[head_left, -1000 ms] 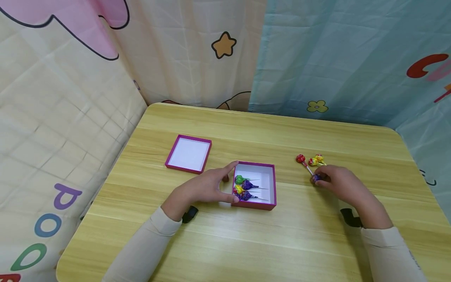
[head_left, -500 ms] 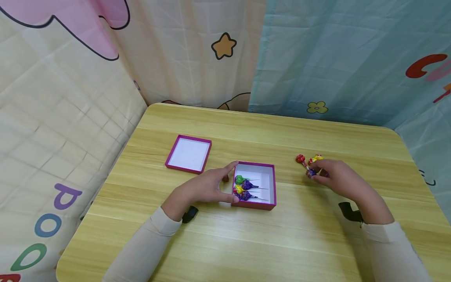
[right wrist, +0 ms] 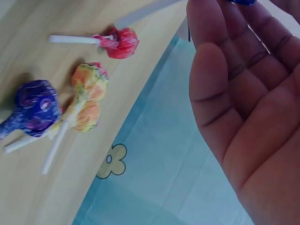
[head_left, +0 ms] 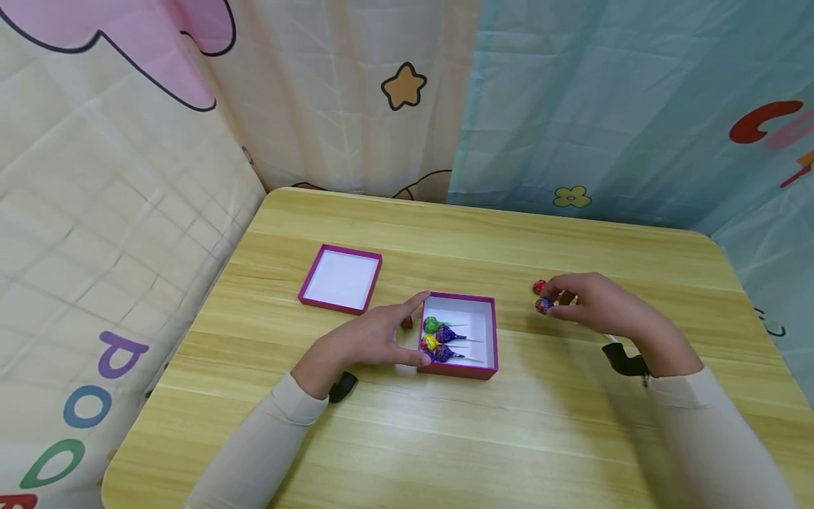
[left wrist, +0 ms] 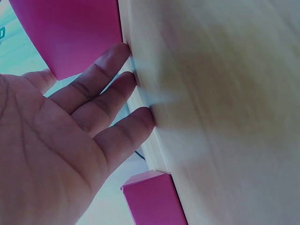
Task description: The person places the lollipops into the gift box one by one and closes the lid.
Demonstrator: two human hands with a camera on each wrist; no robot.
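Observation:
At its left side, the open magenta box (head_left: 490, 332) is gripped by my left hand (head_left: 375, 336), with index finger and thumb at the two left corners. Inside lie several lollipops, among them a green one (head_left: 432, 324) and purple ones (head_left: 447, 334). My right hand (head_left: 600, 305) pinches a purple lollipop (head_left: 543, 305) by its head, just above the table. A red lollipop (head_left: 539, 286) lies beside those fingers. The right wrist view shows the red lollipop (right wrist: 123, 43), yellow-orange ones (right wrist: 89, 84) and a dark blue one (right wrist: 37, 108) on the table.
The box's lid (head_left: 340, 280), white inside, rests inner side up to the left of the box on the wooden table (head_left: 407, 438). Printed curtains (head_left: 572, 106) hang behind the table and along its sides.
My right hand has moved left and slightly away from me with the purple lollipop, now covering the yellow lollipops in the head view. My left hand and the box have stayed put.

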